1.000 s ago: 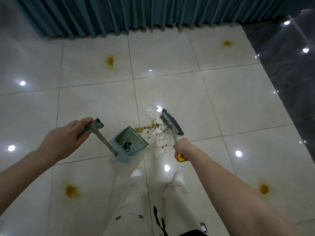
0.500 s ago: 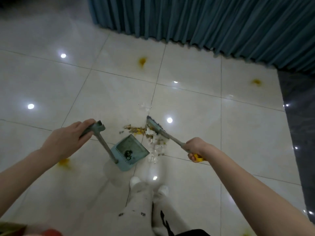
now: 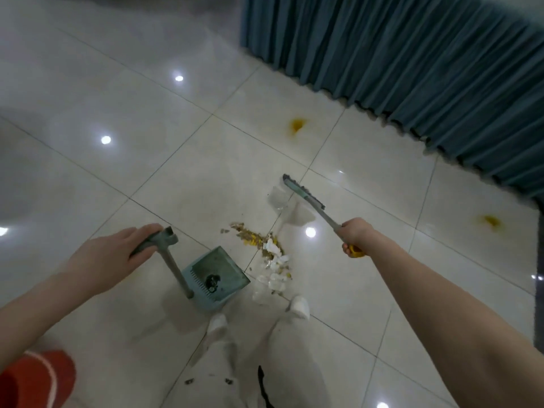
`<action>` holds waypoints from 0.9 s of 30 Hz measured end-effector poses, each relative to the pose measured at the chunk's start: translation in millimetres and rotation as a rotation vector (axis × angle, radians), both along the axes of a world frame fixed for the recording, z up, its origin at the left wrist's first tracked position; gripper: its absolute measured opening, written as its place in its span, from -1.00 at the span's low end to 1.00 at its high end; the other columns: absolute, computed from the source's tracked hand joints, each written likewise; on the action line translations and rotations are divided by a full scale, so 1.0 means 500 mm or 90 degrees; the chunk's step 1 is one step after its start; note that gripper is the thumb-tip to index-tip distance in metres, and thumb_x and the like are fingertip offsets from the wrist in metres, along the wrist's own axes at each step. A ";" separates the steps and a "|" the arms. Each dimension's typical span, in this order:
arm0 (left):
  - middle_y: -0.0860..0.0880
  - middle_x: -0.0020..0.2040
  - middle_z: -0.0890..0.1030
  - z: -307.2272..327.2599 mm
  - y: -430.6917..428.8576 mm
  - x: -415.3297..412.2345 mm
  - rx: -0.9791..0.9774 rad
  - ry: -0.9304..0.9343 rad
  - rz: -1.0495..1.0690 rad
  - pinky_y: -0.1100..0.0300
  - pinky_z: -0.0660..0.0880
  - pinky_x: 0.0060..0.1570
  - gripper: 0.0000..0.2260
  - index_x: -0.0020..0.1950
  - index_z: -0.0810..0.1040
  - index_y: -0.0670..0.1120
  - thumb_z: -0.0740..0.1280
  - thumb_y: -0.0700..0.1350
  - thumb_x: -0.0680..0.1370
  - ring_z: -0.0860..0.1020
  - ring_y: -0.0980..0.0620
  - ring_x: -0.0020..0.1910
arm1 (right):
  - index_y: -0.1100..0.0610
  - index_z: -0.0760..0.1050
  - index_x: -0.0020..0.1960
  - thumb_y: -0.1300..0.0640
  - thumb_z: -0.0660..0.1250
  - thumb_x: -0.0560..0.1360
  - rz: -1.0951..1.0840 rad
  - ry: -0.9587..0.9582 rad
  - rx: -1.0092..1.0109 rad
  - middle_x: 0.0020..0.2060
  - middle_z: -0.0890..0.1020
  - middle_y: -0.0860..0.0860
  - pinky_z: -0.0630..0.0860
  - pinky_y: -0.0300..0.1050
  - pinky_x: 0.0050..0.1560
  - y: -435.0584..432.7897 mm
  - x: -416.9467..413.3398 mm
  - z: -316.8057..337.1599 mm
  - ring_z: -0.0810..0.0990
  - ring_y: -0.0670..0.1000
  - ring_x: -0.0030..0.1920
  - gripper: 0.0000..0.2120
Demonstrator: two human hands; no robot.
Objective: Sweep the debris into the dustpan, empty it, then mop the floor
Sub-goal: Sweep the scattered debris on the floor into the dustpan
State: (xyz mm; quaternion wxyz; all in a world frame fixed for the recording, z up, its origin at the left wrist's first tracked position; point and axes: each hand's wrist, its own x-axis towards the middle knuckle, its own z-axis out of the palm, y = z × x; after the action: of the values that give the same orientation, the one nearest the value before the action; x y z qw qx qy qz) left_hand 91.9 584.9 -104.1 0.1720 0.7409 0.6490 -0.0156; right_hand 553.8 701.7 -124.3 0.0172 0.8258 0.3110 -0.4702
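Teal plastic makes up the dustpan (image 3: 228, 263), which stands on the glossy pale tiled floor (image 3: 176, 172) just ahead of the person's white shoes (image 3: 298, 304), its open mouth facing the debris (image 3: 265, 250). The left grip (image 3: 112, 254) is closed over the grey crossbar at the top of the dustpan handle (image 3: 173, 266), fingers laid across it and thumb underneath. The right grip (image 3: 357, 235) is wrapped tightly round the broom (image 3: 326, 219) near its yellow end. The broom head (image 3: 303, 192) sits at the far side of the pile, beside a clear plastic scrap (image 3: 278, 198); whether its bristles touch the floor cannot be told. The debris, yellow-brown crumbs and white scraps, lies in a streak between the broom head and the dustpan, with the nearest white pieces just beside the pan's lip. A small dark clump (image 3: 212, 281) lies inside the pan. Two orange stains (image 3: 297, 125) (image 3: 490, 220) mark the tiles near a teal curtain (image 3: 412, 69), and a red object (image 3: 35, 378) shows at the lower left corner
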 end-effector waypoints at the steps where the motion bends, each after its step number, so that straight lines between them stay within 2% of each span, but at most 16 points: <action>1: 0.06 0.07 0.57 -0.005 -0.007 0.007 0.002 -0.013 0.019 0.03 0.56 -0.20 -0.63 0.38 0.26 0.21 0.13 0.16 0.57 0.61 -0.03 -0.17 | 0.29 0.49 -0.01 0.20 0.23 0.60 0.026 -0.011 0.000 -0.44 0.40 0.10 0.36 -0.26 -0.57 0.035 0.015 -0.013 0.36 0.04 -0.52 -0.85; 4: -0.01 0.05 0.60 -0.013 -0.030 0.049 0.030 -0.053 0.063 0.01 0.58 -0.18 -0.63 0.35 0.36 0.13 0.12 0.20 0.59 0.63 -0.10 -0.15 | 0.31 0.47 -0.03 0.18 0.19 0.62 0.111 -0.046 0.007 -0.41 0.44 0.13 0.48 -0.10 -0.37 0.134 0.053 -0.058 0.44 0.08 -0.43 -0.81; 6: -0.01 0.02 0.59 -0.021 -0.052 0.090 0.028 -0.042 0.091 0.01 0.57 -0.22 -0.57 0.35 0.37 0.10 0.06 0.25 0.56 0.62 -0.09 -0.18 | 0.30 0.47 -0.03 0.18 0.19 0.62 0.157 -0.047 0.021 -0.40 0.44 0.14 0.52 -0.09 -0.21 0.185 0.073 -0.093 0.46 0.09 -0.39 -0.81; 9: -0.08 0.01 0.59 -0.026 -0.066 0.170 0.033 -0.027 0.147 0.08 0.51 -0.29 -0.66 0.34 0.37 0.07 0.19 0.11 0.59 0.60 -0.11 -0.21 | 0.27 0.47 -0.02 0.17 0.18 0.62 0.225 -0.030 0.019 -0.40 0.44 0.12 0.50 -0.10 -0.17 0.220 0.108 -0.139 0.47 0.09 -0.34 -0.82; 11: -0.12 0.03 0.60 -0.025 -0.071 0.221 0.037 -0.015 0.193 0.12 0.49 -0.35 -0.63 0.34 0.37 0.04 0.25 0.00 0.54 0.61 -0.14 -0.23 | 0.27 0.43 -0.01 0.17 0.19 0.62 0.267 -0.032 0.003 -0.37 0.45 0.10 0.50 -0.15 -0.22 0.209 0.123 -0.153 0.50 0.08 -0.32 -0.84; 15: -0.14 0.02 0.60 -0.008 -0.100 0.304 0.042 0.015 0.234 0.17 0.44 -0.43 -0.63 0.34 0.36 0.02 0.24 0.00 0.53 0.60 -0.18 -0.31 | 0.25 0.41 0.07 0.21 0.16 0.64 0.331 -0.035 -0.028 -0.33 0.45 0.09 0.35 -0.30 -0.65 0.135 0.140 -0.147 0.42 -0.01 -0.46 -0.89; 16: -0.14 0.00 0.60 -0.003 -0.110 0.317 0.048 0.018 0.238 0.16 0.44 -0.44 -0.63 0.33 0.36 0.03 0.24 0.00 0.53 0.59 -0.18 -0.33 | 0.26 0.40 0.10 0.22 0.15 0.64 0.340 -0.031 -0.050 -0.32 0.45 0.10 0.36 -0.31 -0.64 0.109 0.146 -0.146 0.42 -0.01 -0.46 -0.88; 18: -0.13 0.00 0.60 0.004 -0.136 0.338 0.060 0.031 0.246 0.10 0.51 -0.42 -0.63 0.33 0.36 0.04 0.24 0.01 0.52 0.60 -0.18 -0.33 | 0.33 0.43 0.18 0.23 0.15 0.64 0.339 -0.013 -0.075 -0.32 0.48 0.13 0.46 -0.20 -0.51 0.063 0.158 -0.147 0.45 0.01 -0.45 -0.79; 20: -0.11 0.03 0.60 0.008 -0.171 0.360 0.060 0.041 0.275 0.04 0.55 -0.40 -0.63 0.33 0.36 0.06 0.24 0.03 0.52 0.62 -0.19 -0.30 | 0.33 0.45 0.23 0.24 0.14 0.63 0.344 -0.004 -0.086 -0.33 0.49 0.13 0.46 -0.15 -0.45 0.022 0.169 -0.147 0.46 0.02 -0.45 -0.75; 24: -0.11 0.07 0.59 0.005 -0.270 0.406 0.084 0.052 0.325 0.05 0.55 -0.42 -0.62 0.34 0.36 0.07 0.25 0.04 0.53 0.63 -0.19 -0.29 | 0.29 0.44 0.25 0.25 0.14 0.63 0.386 0.009 -0.097 -0.29 0.48 0.12 0.41 -0.19 -0.49 -0.059 0.196 -0.135 0.44 0.01 -0.42 -0.76; 27: -0.15 0.01 0.60 0.009 -0.358 0.459 0.094 0.042 0.374 0.08 0.51 -0.40 -0.62 0.33 0.40 0.02 0.33 -0.04 0.52 0.63 -0.23 -0.25 | 0.28 0.44 0.24 0.22 0.16 0.63 0.469 -0.014 -0.086 -0.28 0.49 0.09 0.36 -0.28 -0.63 -0.122 0.222 -0.129 0.46 -0.02 -0.44 -0.77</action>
State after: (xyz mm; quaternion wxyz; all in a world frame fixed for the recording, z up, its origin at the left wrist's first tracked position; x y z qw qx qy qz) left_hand 321.5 405.8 -99.8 0.0937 0.5312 0.8401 0.0578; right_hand 664.7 640.7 -188.9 0.2435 0.6603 0.5554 -0.4429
